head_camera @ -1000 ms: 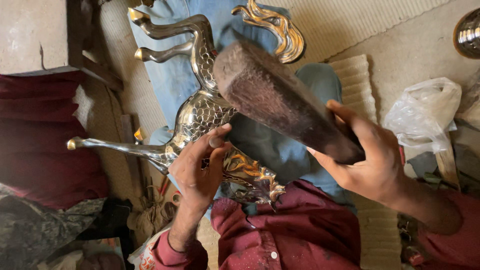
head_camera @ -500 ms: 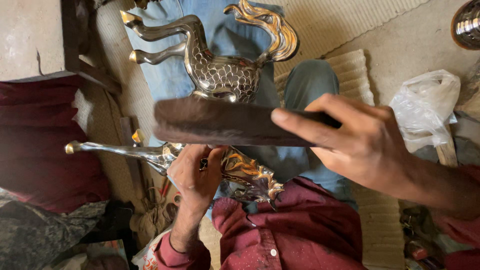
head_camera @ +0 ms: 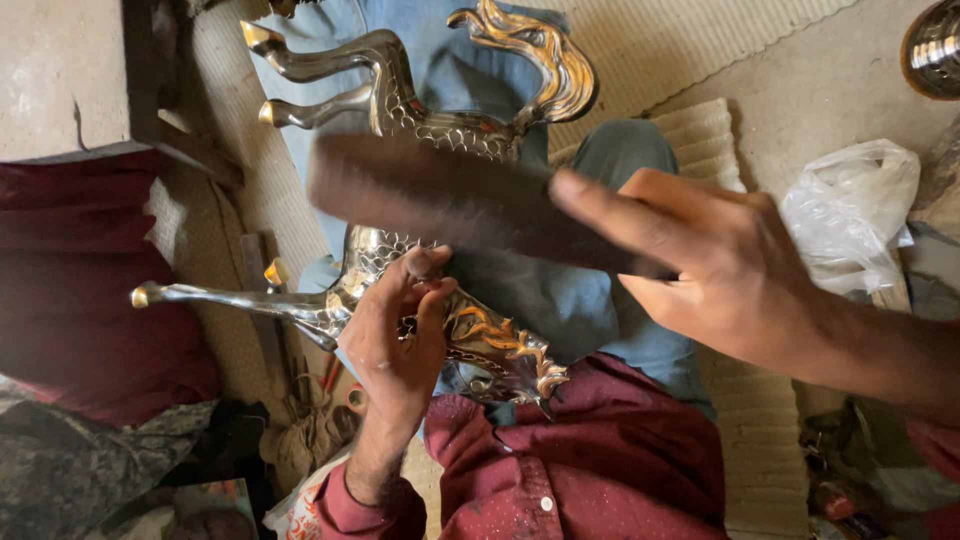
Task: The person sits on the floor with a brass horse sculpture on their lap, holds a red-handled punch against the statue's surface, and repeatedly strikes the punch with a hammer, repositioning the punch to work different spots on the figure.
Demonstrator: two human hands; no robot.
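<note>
A silver and gold metal horse figure (head_camera: 400,120) lies across my lap on blue trousers, legs pointing left, tail curling at the top. My left hand (head_camera: 395,345) grips a small punch-like tool, its tip pressed against the horse's scaled body near the front leg (head_camera: 230,300). My right hand (head_camera: 730,265) holds a dark wooden mallet block (head_camera: 440,195) flat above the horse, blurred with motion. The horse's mane and head (head_camera: 500,355) lie just above my red shirt.
A dark red cushion (head_camera: 90,280) lies at the left under a pale block (head_camera: 60,80). A white plastic bag (head_camera: 850,220) sits at the right on the floor. A shiny metal vessel (head_camera: 935,45) shows at the top right corner. Ribbed mats cover the floor.
The wooden block swung from tilted upright in my right hand down to level over the horse, then shifted right. My left hand stayed on the horse with the tool.
</note>
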